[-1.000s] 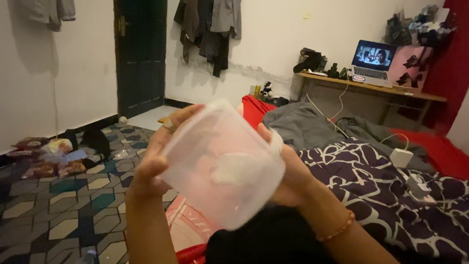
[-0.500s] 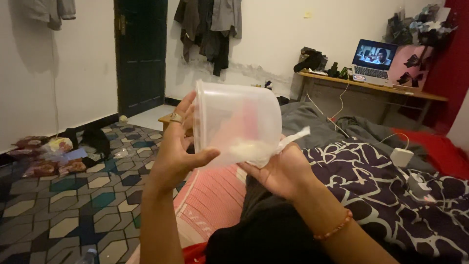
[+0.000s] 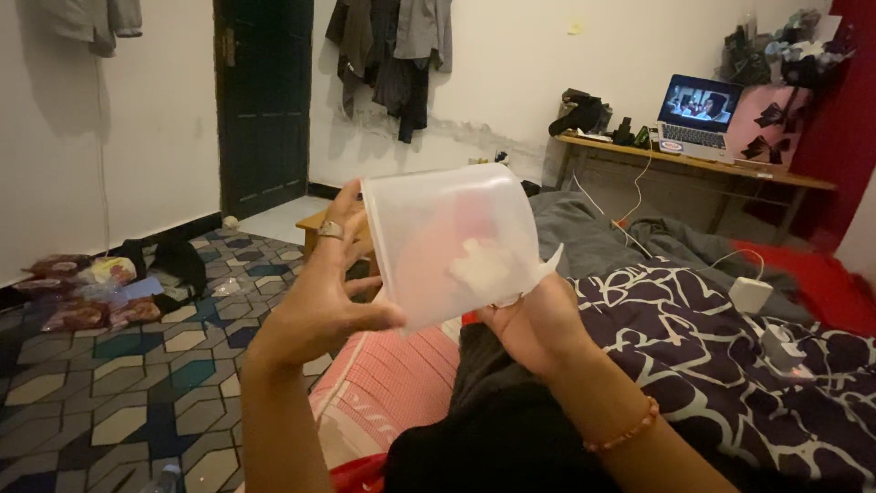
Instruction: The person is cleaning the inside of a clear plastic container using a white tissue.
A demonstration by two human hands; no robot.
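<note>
The translucent plastic container [image 3: 452, 242] is held up in front of the person, above the lap and the patterned bedspread [image 3: 730, 356], tilted with its base towards the camera. The left hand [image 3: 319, 306] grips its side wall, thumb below and fingers curled behind. The right hand [image 3: 534, 319] is closed on a white tissue [image 3: 488, 265] pressed against the container's wall. Judgement: wiping goes best if the left hand holds firm and turns the container gradually while the tissue keeps flat contact. Both forearms are raised, elbows low.

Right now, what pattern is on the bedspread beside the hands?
Dark purple bedspread with white, crack-like squiggly lines, seen in the head view.
</note>
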